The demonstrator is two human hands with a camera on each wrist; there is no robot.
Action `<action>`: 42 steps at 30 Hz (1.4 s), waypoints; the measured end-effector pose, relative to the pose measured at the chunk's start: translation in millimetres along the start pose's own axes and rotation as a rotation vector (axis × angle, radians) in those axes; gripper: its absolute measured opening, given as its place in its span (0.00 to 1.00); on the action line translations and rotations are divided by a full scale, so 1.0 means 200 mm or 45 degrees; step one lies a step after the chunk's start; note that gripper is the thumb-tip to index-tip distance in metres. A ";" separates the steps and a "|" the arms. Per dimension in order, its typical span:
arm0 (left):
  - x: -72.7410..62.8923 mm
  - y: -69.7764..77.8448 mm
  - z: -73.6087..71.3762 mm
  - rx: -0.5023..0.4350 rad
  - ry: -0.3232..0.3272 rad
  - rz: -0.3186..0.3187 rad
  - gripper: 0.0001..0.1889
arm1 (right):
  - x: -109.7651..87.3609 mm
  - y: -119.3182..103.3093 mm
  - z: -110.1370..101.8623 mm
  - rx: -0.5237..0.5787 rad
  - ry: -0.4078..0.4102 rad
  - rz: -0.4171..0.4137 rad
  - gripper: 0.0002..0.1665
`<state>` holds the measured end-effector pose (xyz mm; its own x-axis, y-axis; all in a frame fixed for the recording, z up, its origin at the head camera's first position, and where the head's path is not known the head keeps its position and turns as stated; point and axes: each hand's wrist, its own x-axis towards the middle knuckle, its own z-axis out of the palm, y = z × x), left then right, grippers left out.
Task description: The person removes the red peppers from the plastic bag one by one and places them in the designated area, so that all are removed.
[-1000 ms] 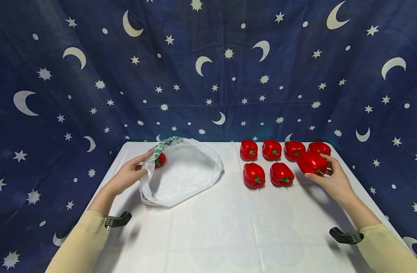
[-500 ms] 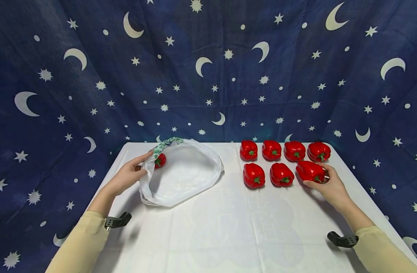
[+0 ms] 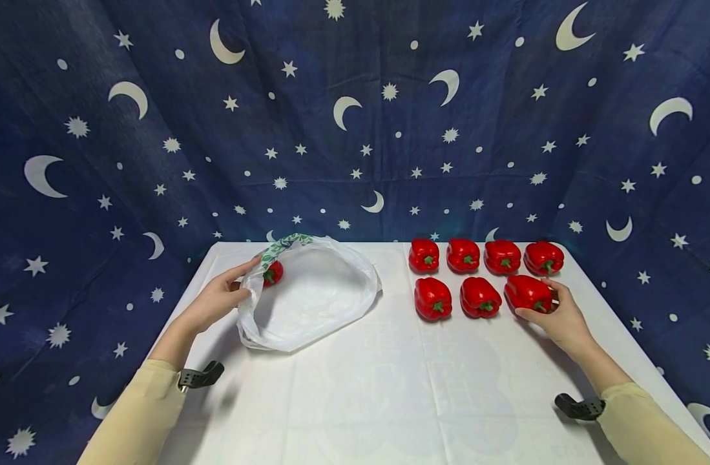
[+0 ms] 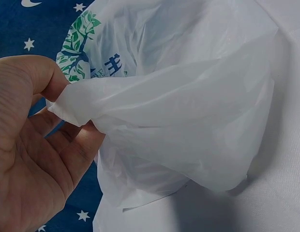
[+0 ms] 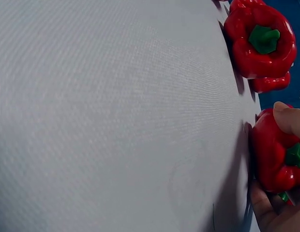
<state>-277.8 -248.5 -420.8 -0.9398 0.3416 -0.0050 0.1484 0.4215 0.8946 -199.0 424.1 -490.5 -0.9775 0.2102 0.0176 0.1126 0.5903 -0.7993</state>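
Observation:
My left hand (image 3: 215, 298) pinches the rim of a white plastic bag (image 3: 320, 290) printed with green leaves, holding its mouth wide. In the left wrist view the thumb and fingers (image 4: 84, 150) grip the bag's edge. Behind that rim, partly covered by it, a red bell pepper (image 3: 272, 274) shows at the bag's left side. On the right, my right hand (image 3: 564, 318) has thumb and fingers around another red bell pepper (image 5: 273, 152), the rightmost of the front row. Its green stem faces me.
Two more peppers, one front left (image 3: 433, 299) and one front middle (image 3: 479, 298), stand beside the held one. A back row of several peppers (image 3: 462, 256) lines the white table (image 3: 378, 387) near its far edge. A dark blue star-and-moon cloth (image 3: 355, 161) hangs behind.
My right hand has lowered its pepper from above the back row's right end into the front row's right end, uncovering the pepper behind. The left hand and bag have stayed put.

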 end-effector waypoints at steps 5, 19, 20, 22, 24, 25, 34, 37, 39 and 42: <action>0.00 0.00 0.00 0.006 -0.001 -0.010 0.37 | 0.01 0.01 0.00 -0.005 0.004 -0.023 0.63; 0.00 0.00 -0.01 0.015 -0.003 -0.014 0.38 | 0.01 0.01 0.00 -0.039 -0.013 -0.026 0.64; 0.00 0.00 -0.01 0.016 -0.003 -0.014 0.38 | 0.01 0.01 0.00 -0.042 -0.013 -0.029 0.64; 0.00 0.00 -0.01 0.012 -0.007 -0.012 0.38 | 0.01 0.01 0.00 -0.041 -0.016 -0.034 0.64; 0.00 0.00 0.00 0.007 -0.010 -0.009 0.38 | 0.01 0.01 0.00 -0.042 -0.016 -0.036 0.64; 0.00 0.00 0.00 0.006 -0.012 -0.006 0.38 | 0.01 0.02 0.00 -0.040 -0.016 -0.037 0.65; 0.00 0.00 0.00 0.000 -0.013 0.000 0.37 | 0.00 0.02 0.01 -0.035 -0.007 -0.031 0.67; 0.00 0.00 0.00 0.003 -0.010 -0.004 0.37 | 0.00 0.02 0.00 -0.051 -0.011 -0.028 0.69; 0.00 0.00 0.00 0.006 -0.009 -0.008 0.37 | -0.01 0.01 0.00 -0.066 -0.012 -0.031 0.70; 0.00 0.01 0.00 0.007 -0.009 -0.007 0.37 | -0.02 -0.01 -0.03 -0.074 0.001 -0.044 0.69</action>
<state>-276.7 -247.9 -419.5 -0.9386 0.3449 -0.0131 0.1449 0.4281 0.8920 -194.8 426.4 -486.3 -0.9808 0.1898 0.0448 0.0893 0.6414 -0.7620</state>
